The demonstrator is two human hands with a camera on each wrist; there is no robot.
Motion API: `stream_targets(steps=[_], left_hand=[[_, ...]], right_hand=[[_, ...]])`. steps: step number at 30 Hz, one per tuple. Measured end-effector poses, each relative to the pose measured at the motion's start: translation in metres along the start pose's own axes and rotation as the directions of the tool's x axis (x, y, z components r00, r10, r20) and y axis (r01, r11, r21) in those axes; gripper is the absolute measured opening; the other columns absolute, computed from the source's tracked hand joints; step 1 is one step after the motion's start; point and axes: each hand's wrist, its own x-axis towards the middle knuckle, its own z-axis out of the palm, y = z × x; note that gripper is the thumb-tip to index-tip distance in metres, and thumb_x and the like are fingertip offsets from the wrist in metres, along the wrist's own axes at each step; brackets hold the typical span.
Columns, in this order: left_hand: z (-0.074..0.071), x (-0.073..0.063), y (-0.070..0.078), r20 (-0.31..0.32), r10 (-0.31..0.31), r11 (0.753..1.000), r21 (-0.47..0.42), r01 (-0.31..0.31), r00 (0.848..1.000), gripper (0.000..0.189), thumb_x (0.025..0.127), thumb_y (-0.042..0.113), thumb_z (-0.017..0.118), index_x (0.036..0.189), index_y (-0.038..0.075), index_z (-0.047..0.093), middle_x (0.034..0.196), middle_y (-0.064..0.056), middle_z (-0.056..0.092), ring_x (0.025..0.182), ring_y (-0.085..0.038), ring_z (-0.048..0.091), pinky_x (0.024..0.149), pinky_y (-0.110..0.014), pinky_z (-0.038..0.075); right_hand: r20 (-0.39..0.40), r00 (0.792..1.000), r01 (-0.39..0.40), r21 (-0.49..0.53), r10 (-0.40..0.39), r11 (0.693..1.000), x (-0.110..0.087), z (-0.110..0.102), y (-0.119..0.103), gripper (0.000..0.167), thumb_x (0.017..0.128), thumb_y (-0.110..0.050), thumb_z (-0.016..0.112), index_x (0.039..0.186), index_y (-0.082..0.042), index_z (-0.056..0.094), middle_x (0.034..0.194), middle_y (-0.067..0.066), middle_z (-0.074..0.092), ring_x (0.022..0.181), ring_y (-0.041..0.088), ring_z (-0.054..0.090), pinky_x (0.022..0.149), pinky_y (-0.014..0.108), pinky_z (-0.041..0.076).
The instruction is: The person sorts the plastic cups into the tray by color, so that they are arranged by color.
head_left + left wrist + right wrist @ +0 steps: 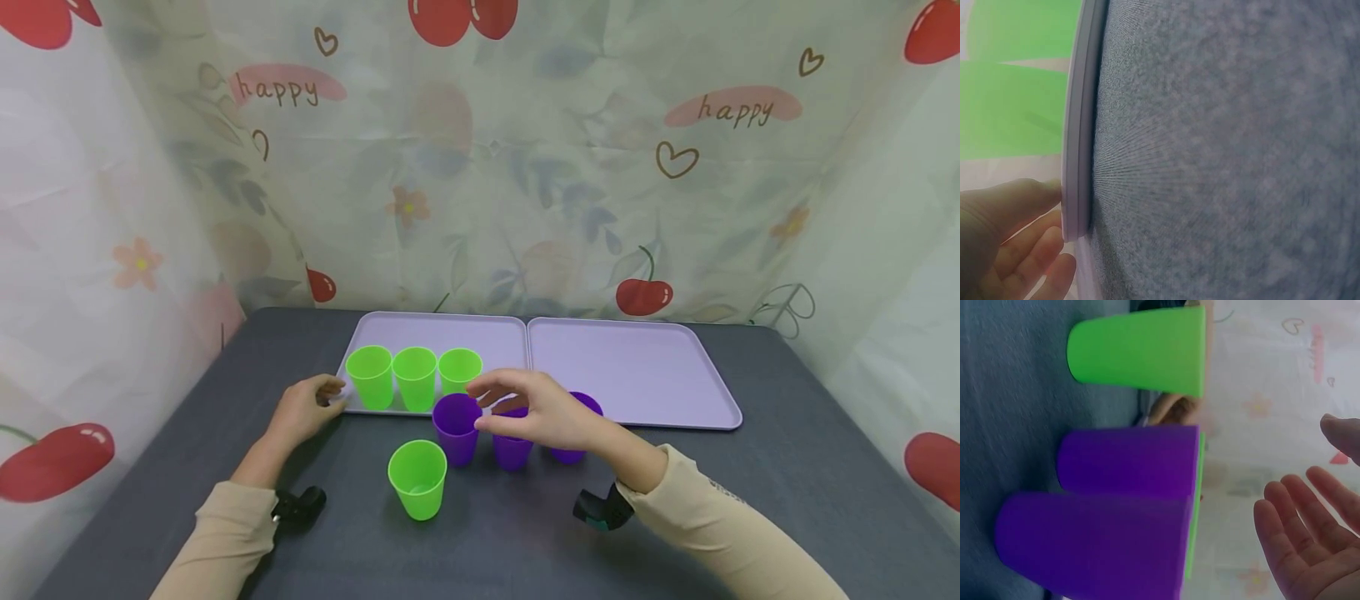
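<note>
My left hand (309, 410) rests at the near left corner of the left lilac tray (450, 327). In the left wrist view its thumb (1029, 197) meets the tray rim (1077, 125), fingers loosely bent beside the corner. Three green cups stand in a row on that tray, among them a left one (371, 379). Over the purple cups my right hand (543, 408) hovers, thumb and fingers spread with nothing between them. A purple cup (456, 433) stands left of its fingertips; another purple cup (513, 450) and a third (570, 455) are partly hidden by the hand.
A green cup (417, 483) stands upright on the dark table (337, 550), nearer than the purple cups. The right lilac tray (630, 367) adjoins the left one. A patterned curtain (480, 208) encloses the table's back and sides.
</note>
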Motion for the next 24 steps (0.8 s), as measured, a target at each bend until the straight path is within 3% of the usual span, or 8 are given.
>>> stream_targets(steps=[7,24], left_hand=[[0.0,0.0,0.001,0.0,-0.005,1.0,0.0,0.005,1.0,0.029,0.084,0.01,0.065,0.109,-0.006,0.062,0.106,-0.025,0.066,0.094,-0.037,0.064,0.083,-0.049,0.05],[0.0,0.0,0.002,0.009,-0.014,1.0,0.0,0.014,1.0,0.03,0.085,0.011,0.064,0.11,-0.006,0.062,0.107,-0.025,0.065,0.095,-0.037,0.064,0.084,-0.049,0.05]], right_hand=[[0.002,0.999,-0.04,-0.008,0.04,0.999,-0.006,0.016,-0.001,0.043,0.083,-0.017,0.07,0.121,-0.002,0.057,0.12,0.013,0.062,0.106,0.025,0.063,0.09,0.032,0.053],[-0.016,1.0,-0.006,-0.009,0.006,1.0,-0.011,0.055,0.001,0.051,0.078,-0.017,0.075,0.123,-0.003,0.056,0.12,0.013,0.062,0.104,0.025,0.063,0.088,0.023,0.053]])
